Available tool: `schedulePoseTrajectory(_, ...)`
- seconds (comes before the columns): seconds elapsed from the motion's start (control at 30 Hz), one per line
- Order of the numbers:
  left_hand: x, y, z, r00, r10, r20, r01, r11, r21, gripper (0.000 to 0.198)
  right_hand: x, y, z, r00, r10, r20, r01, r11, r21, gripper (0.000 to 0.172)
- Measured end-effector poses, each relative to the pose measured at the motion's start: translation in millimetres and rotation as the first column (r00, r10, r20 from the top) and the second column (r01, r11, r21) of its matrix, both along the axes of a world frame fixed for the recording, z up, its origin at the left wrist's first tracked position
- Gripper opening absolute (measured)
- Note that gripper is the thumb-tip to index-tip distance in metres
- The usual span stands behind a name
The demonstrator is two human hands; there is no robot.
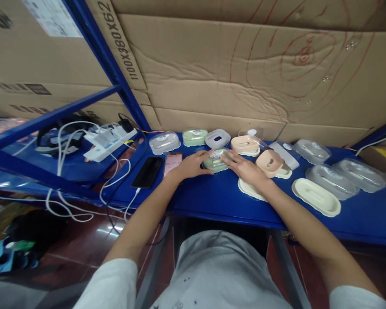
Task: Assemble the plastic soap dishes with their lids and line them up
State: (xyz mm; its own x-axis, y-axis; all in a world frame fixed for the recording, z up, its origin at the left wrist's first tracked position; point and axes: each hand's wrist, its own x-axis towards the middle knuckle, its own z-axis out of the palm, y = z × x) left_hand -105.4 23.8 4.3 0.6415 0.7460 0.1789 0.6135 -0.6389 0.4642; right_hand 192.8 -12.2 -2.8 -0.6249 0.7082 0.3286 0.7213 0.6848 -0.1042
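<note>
A green soap box with a clear lid (pixel 215 162) sits on the blue shelf (pixel 212 197) right in front of me. My left hand (pixel 193 165) rests against its left side, fingers curled round it. My right hand (pixel 244 168) presses on its right side, fingers laid over the lid's edge. Both hands grip the box between them. A cream tray (pixel 249 189) lies partly under my right wrist.
Several soap boxes and clear lids line the shelf: clear (pixel 164 142), green (pixel 194 137), grey (pixel 217 138), pink (pixel 245 145), cream (pixel 315 196). A black phone (pixel 147 171) and a lit phone (pixel 172 163) lie to the left. Power strips and cables (pixel 109 139) beyond. Cardboard wall behind.
</note>
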Motion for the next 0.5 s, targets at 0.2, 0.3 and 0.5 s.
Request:
schedulePoseTrajectory(0.2,1.2,0.0,3.9,0.998,0.044,0.036,-0.044,0.999,0.010,0.104,-5.1,-3.0,9.4,0.996,0.030,-0.080,-0.033,0.998,-0.046,0.056)
schedulePoseTrajectory(0.3,-14.6,5.3,18.2,0.996,0.023,0.090,-0.023,1.000,0.000,0.097,-3.3,-6.0,18.2,0.984,0.027,-0.175,-0.041,0.996,-0.075,0.059)
schedulePoseTrajectory(0.5,-57.5,17.1,45.6,0.917,0.152,0.369,-0.154,0.988,-0.025,0.087,3.1,-2.3,21.8,0.972,-0.041,-0.231,0.030,0.998,-0.051,0.054)
